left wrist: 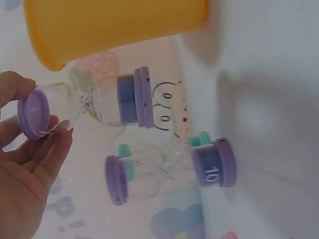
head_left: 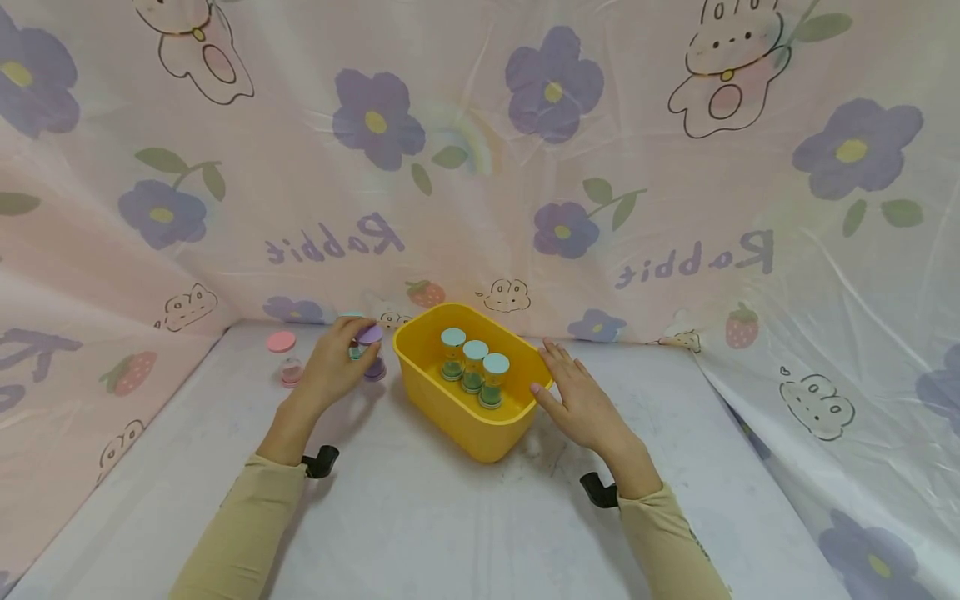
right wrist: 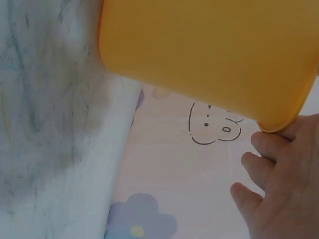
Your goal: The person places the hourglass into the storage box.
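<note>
The left hand (head_left: 336, 364) pinched a purple-capped hourglass (left wrist: 105, 102), a narrow gap separating it from the yellow bin (head_left: 461, 421). The right hand (head_left: 583, 410), fingers extended, touched the opposite rim (right wrist: 275, 127).

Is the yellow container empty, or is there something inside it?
Not empty: in the head view, three blue-capped sand timers stand upright inside the yellow container.

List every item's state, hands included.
Yellow bin: upright, uncovered
Three blue-capped hourglasses: upright inside, green sand below
Held purple hourglass: upright
Other purple hourglass: upright
Pink hourglass: upright
Teal hourglass: partly hidden
Left hand: pinching purple hourglass
Right hand: fingers extended at bin's rim
</note>
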Action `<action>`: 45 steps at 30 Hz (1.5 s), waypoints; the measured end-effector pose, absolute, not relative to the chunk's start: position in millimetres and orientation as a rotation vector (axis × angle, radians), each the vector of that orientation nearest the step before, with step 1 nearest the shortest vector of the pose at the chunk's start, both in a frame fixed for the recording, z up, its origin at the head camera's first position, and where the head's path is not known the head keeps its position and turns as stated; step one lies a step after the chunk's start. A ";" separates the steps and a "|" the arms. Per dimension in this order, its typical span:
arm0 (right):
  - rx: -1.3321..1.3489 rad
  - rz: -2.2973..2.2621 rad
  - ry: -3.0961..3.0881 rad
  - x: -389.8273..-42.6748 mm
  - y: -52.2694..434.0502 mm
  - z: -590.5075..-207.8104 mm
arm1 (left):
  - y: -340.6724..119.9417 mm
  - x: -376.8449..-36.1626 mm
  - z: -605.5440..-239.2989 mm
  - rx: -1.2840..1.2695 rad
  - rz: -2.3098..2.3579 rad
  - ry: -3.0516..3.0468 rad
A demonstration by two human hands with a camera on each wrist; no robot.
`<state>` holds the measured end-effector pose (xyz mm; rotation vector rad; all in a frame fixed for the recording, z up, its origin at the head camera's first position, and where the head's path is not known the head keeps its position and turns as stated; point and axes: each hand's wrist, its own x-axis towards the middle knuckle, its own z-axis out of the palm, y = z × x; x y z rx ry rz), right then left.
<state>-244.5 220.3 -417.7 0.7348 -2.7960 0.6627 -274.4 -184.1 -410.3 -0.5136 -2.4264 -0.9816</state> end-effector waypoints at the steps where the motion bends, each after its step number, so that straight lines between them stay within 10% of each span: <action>1: 0.735 0.663 -2.796 -244.5 220.3 -417.8 | -183.9 -273.6 -408.3 -0.510 -0.977 -2.412; 45: 0.739 0.654 -2.793 -245.0 220.0 -418.0 | -110.5 -236.4 -342.2 -0.872 -1.059 -2.087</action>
